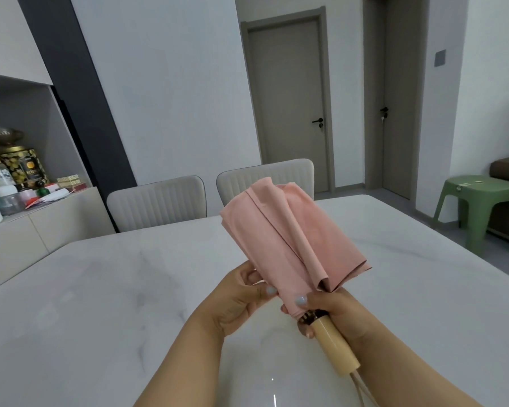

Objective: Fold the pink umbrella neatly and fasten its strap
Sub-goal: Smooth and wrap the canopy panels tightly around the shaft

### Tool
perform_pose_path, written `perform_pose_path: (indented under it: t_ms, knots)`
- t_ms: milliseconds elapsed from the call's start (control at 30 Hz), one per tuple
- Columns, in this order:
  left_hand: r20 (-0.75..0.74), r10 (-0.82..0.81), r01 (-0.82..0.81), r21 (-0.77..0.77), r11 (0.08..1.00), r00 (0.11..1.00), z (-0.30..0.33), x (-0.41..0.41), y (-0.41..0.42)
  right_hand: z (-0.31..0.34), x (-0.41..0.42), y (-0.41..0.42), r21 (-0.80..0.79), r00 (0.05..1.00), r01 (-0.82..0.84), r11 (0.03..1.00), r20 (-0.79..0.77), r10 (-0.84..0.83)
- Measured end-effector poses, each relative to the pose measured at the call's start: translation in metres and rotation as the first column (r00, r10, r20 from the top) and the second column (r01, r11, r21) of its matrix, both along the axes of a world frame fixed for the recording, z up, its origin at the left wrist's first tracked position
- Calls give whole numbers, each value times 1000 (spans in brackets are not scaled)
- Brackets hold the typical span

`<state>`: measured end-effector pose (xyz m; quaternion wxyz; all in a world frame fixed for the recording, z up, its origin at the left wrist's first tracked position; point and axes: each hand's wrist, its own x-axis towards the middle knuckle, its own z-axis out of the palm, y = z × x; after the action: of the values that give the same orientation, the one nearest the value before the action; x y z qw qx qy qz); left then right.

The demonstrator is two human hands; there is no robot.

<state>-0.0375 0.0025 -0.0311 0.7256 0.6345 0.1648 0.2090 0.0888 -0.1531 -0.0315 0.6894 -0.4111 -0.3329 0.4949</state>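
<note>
I hold the pink umbrella [291, 239] up over the bench [100, 304], canopy pointing away from me and the pale wooden handle [334, 343] angled back toward my body. My right hand [332, 309] grips it where the cloth meets the handle, thumb pressed on the fabric, while my left hand [241, 295] pinches a panel edge at the near left side between thumb and fingers [254, 277]. The panels look loosely pleated, not yet wrapped, and I cannot see the strap from here. To do this well, I judge I should keep the right grip firm and steady, draw each flap flat and lay it in one direction around the shaft, smoothing creases before hunting for the strap; slack folds would likely bulge. The bench is a glossy pale marble-look top. Beyond it stand two cream chairs [159, 198], a sideboard with bottles and tins [9, 183], grey doors [291, 107] and a green stool [479, 207]
</note>
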Motion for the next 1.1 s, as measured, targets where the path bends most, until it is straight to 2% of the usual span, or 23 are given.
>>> perform_pose_path:
  t_ms: [67, 100, 133, 200, 267, 367, 433, 500, 567, 767, 833, 900, 933, 1000, 1100]
  knots:
    - [1, 201, -200, -78, 977, 980, 17, -5, 0, 0, 0, -1, -5, 996, 68, 998, 55, -67]
    - [32, 346, -342, -90, 935, 938, 29, -7, 0, 0, 0, -2, -3, 992, 92, 996, 83, -92]
    - [68, 488, -485, -54, 873, 870, 45, -8, 0, 1, 0, -2, 4, 988, 107, 994, 109, -107]
    - [141, 605, -620, 134, 773, 784, 82, -7, -6, 5, -2, -3, 23, 982, 110, 994, 152, -112]
    - [151, 599, -611, 332, 719, 786, 116, -1, -12, 6, -2, -2, 58, 976, 104, 993, 186, -114]
    - [89, 599, -531, 576, 621, 796, 157, 14, -16, 4, -2, -2, 54, 965, 88, 995, 242, -98]
    - [2, 611, -418, 731, 539, 791, 172, 26, -14, 2, 1, 0, 41, 958, 88, 995, 269, -96]
    - [-124, 643, -282, 824, 491, 756, 180, 33, -11, 0, 1, 1, 40, 955, 99, 994, 276, -106]
    - [-227, 658, -210, 830, 516, 718, 185, 35, -6, -3, 2, 3, 45, 952, 113, 993, 282, -121]
    - [-384, 576, -82, 779, 622, 722, 192, 31, -4, 1, -1, -1, 52, 945, 76, 996, 316, -89]
    - [-336, 487, -133, 699, 703, 807, 192, 28, -3, 2, -3, -3, 47, 949, 36, 998, 312, -49]
    - [-235, 361, -186, 542, 819, 902, 192, 25, -2, 1, -2, -2, 29, 955, 32, 999, 293, -40]
    - [-205, 324, -188, 494, 849, 923, 192, 24, -1, 0, -1, -2, 21, 958, 37, 999, 283, -42]
    - [-205, 305, -175, 482, 858, 930, 192, 22, 0, -3, 1, 0, 8, 959, 49, 999, 278, -49]
    - [-318, 389, -122, 618, 776, 865, 194, 21, 0, -5, 3, 1, -14, 958, 55, 998, 282, -49]
